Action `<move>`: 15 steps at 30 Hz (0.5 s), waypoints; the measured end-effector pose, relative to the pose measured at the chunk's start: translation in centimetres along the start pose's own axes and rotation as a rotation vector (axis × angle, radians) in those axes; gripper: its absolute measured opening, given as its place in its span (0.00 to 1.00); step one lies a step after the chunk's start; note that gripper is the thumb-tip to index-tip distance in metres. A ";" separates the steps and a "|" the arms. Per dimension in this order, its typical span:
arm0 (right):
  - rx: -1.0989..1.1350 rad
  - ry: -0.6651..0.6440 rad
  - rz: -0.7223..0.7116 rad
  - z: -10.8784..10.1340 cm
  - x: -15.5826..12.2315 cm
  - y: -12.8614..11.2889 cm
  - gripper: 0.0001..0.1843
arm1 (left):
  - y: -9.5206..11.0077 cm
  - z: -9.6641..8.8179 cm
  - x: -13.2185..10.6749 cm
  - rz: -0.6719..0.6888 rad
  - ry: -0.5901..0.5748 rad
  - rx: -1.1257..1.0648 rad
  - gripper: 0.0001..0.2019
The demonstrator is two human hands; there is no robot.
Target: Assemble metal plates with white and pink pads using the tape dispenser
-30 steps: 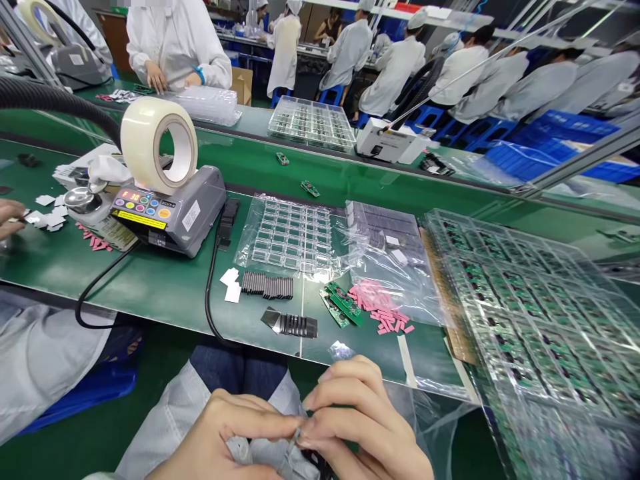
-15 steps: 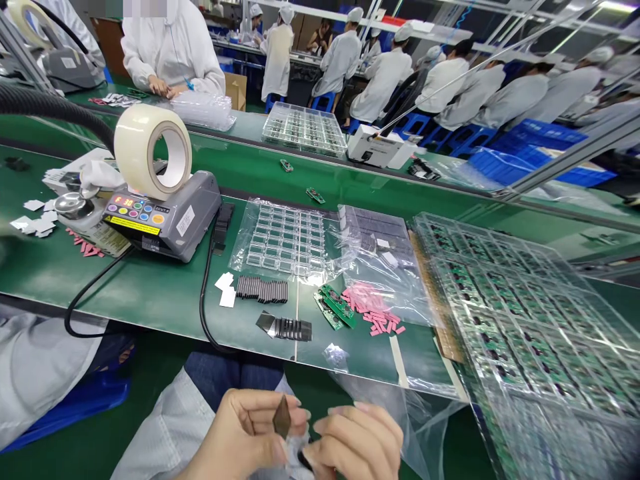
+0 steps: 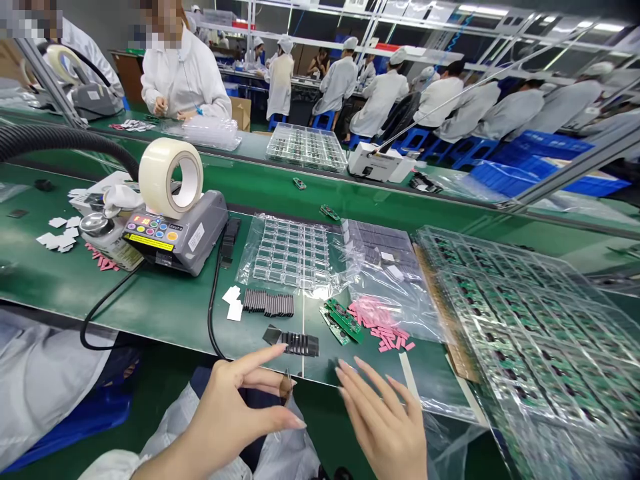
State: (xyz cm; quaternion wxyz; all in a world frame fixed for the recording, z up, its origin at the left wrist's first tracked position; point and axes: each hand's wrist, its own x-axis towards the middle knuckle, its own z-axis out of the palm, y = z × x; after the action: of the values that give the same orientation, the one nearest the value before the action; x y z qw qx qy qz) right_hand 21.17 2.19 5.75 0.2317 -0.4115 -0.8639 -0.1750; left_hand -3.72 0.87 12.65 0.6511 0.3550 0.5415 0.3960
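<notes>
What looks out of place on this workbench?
A small circuit board and a second one lie loose on the green conveyor belt, outside the clear tray of boards beyond, so they look stray.

The person shows 2 hands, 1 left hand (image 3: 230,407) and 1 right hand (image 3: 385,427), with 1 small dark metal piece (image 3: 286,385) beside the left fingers. On the near bench lie 3 green circuit boards (image 3: 343,321), 3 groups of black finned strips (image 3: 269,303), 2 white square pads (image 3: 233,302) and 2 clear plastic bags (image 3: 290,253). 1 large clear tray (image 3: 530,320) sits to the right. The far belt carries 2 small green boards (image 3: 330,212) and 1 smaller clear tray (image 3: 306,147). There are 2 tape dispensers (image 3: 175,240), each with 1 roll of tape (image 3: 170,177).
</notes>
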 end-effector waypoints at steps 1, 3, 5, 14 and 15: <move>-0.010 -0.025 -0.058 -0.2 0.0 0.3 0.14 | 0.2 0.0 0.0 0.002 -0.003 0.029 0.37; -0.015 -0.031 -0.057 -0.8 0.2 0.8 0.12 | 0.5 0.0 0.1 0.021 -0.016 0.081 0.38; 0.053 0.016 0.054 -1.6 1.2 1.1 0.12 | 0.5 0.0 0.1 0.038 -0.040 0.112 0.39; 0.344 -0.146 -0.215 -5.5 8.5 -2.2 0.16 | -2.5 0.2 1.2 0.584 -0.142 0.651 0.45; 0.379 -0.169 -0.168 -5.5 8.7 -2.6 0.16 | -2.9 0.1 1.3 0.713 -0.104 0.701 0.46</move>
State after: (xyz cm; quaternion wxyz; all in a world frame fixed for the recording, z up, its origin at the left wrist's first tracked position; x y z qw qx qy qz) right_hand 15.72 3.44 14.77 0.2161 -0.3004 -0.9290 0.0068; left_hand -3.11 0.82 9.51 0.3431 0.7346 0.4538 0.3697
